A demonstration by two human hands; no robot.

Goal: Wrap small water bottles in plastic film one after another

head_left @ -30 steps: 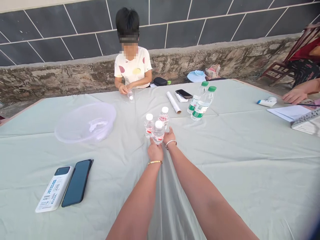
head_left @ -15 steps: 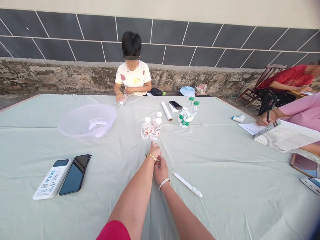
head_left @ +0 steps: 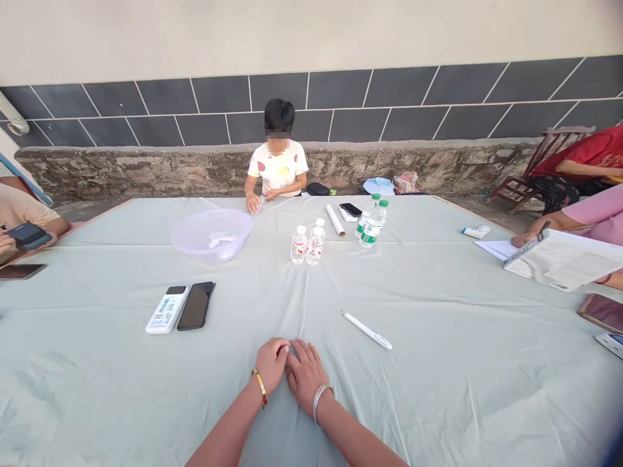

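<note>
My left hand (head_left: 271,364) rests on the pale green tablecloth (head_left: 438,363) near the front edge, fingers curled, holding nothing. My right hand (head_left: 305,374) lies flat beside it, fingers spread, touching the left hand. Three small white-capped water bottles (head_left: 307,244) stand upright in a cluster well beyond my hands, mid-table. A white pen (head_left: 366,329) lies on the cloth to the right of my hands.
A clear plastic basin (head_left: 212,233), a white power bank (head_left: 167,309) and a black phone (head_left: 195,305) lie left. Two green-capped bottles (head_left: 372,224), a paper roll (head_left: 335,220) and a phone (head_left: 350,209) stand farther back. A person sits opposite; others sit at both sides with papers (head_left: 559,258).
My hands let go of the small bottles and drew back toward me, now resting together on the cloth. The view has pulled back, showing more of the table.
</note>
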